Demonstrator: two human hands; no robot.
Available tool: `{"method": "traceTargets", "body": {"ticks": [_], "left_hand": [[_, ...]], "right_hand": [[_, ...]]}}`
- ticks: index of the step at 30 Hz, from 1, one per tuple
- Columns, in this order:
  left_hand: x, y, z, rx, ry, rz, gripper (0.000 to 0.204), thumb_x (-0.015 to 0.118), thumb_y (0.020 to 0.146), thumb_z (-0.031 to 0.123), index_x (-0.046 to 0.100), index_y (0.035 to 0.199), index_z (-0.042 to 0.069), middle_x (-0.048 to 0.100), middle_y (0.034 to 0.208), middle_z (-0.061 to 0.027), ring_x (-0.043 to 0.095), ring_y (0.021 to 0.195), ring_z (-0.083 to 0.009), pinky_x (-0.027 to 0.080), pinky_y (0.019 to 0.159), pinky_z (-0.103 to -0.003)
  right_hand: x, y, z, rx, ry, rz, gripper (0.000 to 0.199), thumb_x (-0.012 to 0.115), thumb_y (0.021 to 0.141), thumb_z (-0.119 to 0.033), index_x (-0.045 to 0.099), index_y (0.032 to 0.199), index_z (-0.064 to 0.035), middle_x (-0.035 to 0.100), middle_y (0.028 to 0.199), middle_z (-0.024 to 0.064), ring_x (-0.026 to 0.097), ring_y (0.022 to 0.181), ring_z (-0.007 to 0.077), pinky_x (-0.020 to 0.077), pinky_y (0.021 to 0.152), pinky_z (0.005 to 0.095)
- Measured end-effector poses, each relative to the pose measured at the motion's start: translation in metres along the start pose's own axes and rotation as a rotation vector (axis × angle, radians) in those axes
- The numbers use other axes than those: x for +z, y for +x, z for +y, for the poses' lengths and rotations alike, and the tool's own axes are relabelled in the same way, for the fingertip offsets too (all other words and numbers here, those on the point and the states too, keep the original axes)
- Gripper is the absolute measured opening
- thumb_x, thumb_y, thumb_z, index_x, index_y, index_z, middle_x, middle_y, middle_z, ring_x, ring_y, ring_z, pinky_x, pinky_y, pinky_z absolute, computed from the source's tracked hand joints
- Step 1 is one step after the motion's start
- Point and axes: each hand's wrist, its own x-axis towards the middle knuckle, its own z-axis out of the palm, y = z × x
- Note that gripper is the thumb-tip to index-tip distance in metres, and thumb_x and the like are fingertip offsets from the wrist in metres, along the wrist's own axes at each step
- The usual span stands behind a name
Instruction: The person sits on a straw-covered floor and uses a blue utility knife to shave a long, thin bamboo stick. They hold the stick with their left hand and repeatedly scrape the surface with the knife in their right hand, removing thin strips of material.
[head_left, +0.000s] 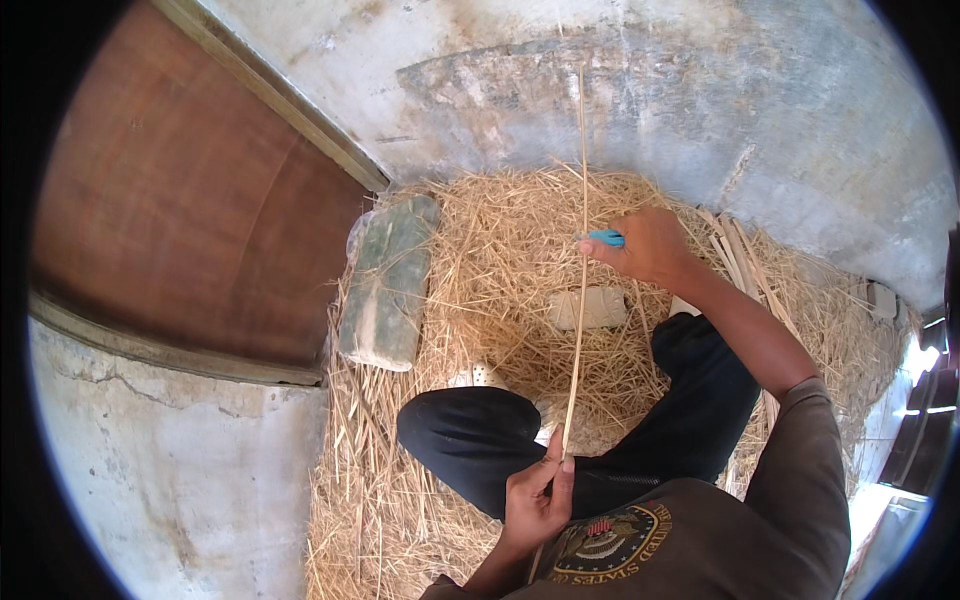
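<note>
A long, thin, pale strip (580, 340), like split bamboo, runs upright from my lap toward the far wall. Its near end is pinched between the thumb and fingers of my left hand (538, 498), just above my lap. Farther up, my right hand (652, 248) is closed around a small blue-handled tool (606, 238). The tool's tip and my right thumb meet the strip there; whether the tip is a blade is too small to tell. The strip's far end rises free in front of the wall.
Loose straw and shavings (490, 230) cover the floor. A greenish slab (388, 285) lies at left beside a brown door panel (190, 190). A pale block (588, 307) rests between my legs. Several flat strips (738, 255) lie at right, below the grey wall (650, 110).
</note>
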Motion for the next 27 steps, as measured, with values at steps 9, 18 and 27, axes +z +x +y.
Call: {"method": "traceTargets", "body": {"ticks": [9,18,27], "left_hand": [[-0.002,0.003,0.003,0.051,0.106,0.042,0.040,0.058,0.090,0.002,0.052,0.129,-0.008,0.050,0.060,-0.0102,0.046,0.056,-0.0067,0.042,0.053,-0.023],[0.010,-0.018,-0.008,0.033,-0.196,-0.127,0.040,0.052,0.096,0.005,0.049,0.135,-0.003,0.052,0.062,-0.0025,0.044,0.052,-0.0035,0.039,0.049,-0.020],[-0.004,0.017,-0.007,-0.249,-0.550,-0.071,0.042,0.039,0.104,0.020,0.040,0.143,0.003,0.052,0.061,-0.0010,0.039,0.041,-0.0029,0.033,0.039,-0.017]], "right_hand": [[0.004,-0.017,-0.012,-0.132,0.005,-0.033,0.081,0.041,0.081,-0.080,0.057,0.052,-0.0063,0.048,0.043,0.0075,0.051,0.041,0.0231,0.0414,0.043,0.0400],[-0.038,0.030,0.085,0.476,0.082,0.221,0.080,0.045,0.087,-0.072,0.051,0.052,-0.0006,0.041,0.045,0.0078,0.042,0.045,0.0233,0.0386,0.049,0.0412],[-0.014,-0.052,-0.034,-0.167,0.186,-0.108,0.067,0.052,0.083,-0.072,0.059,0.065,-0.0072,0.057,0.055,0.0093,0.060,0.050,0.0262,0.0457,0.048,0.0391]]}}
